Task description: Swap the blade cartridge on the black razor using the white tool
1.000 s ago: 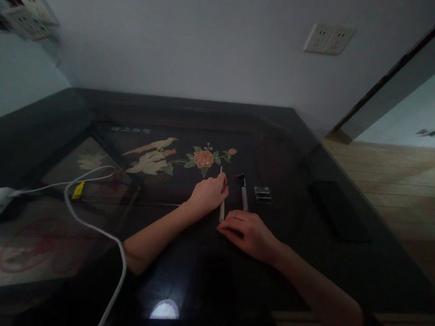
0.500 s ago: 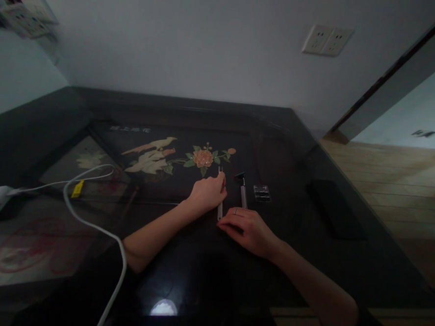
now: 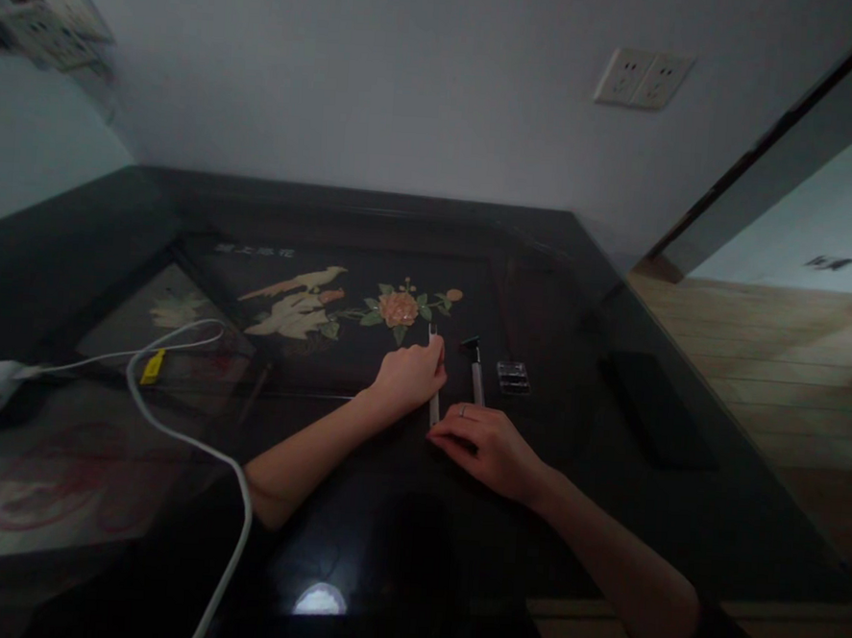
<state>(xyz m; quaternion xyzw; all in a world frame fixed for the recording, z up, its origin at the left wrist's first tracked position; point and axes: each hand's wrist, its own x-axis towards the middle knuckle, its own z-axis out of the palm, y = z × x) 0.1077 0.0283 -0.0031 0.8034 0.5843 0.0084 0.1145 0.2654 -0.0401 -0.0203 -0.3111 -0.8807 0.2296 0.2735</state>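
1. Your left hand point(image 3: 408, 380) is closed around a thin white stick point(image 3: 434, 396) that lies on the dark glass bench point(image 3: 673, 527). Its fingers curl over the middle, and the far tip pokes out beyond the knuckles.
2. Your right hand point(image 3: 488, 445) rests flat just behind the stick's near end, fingers together and loosely bent. It grips nothing, and I cannot tell whether the fingertips touch the stick.
3. A razor point(image 3: 476, 372) with a dark head lies just to the right of the stick, roughly parallel to it. A small clear blade case point(image 3: 513, 376) sits beside that.
4. The likeliest slip is a nudge: your right hand lies close to the razor's handle, so a sideways shift could push it into the case.
5. The glass is slick and the stick is narrow, so a loose grip could let it roll or skid away.
6. The light is dim, which makes the razor's edge hard to judge. Keep your fingers off the head.
7. The white cable point(image 3: 194, 449) loops near your left elbow and could snag.
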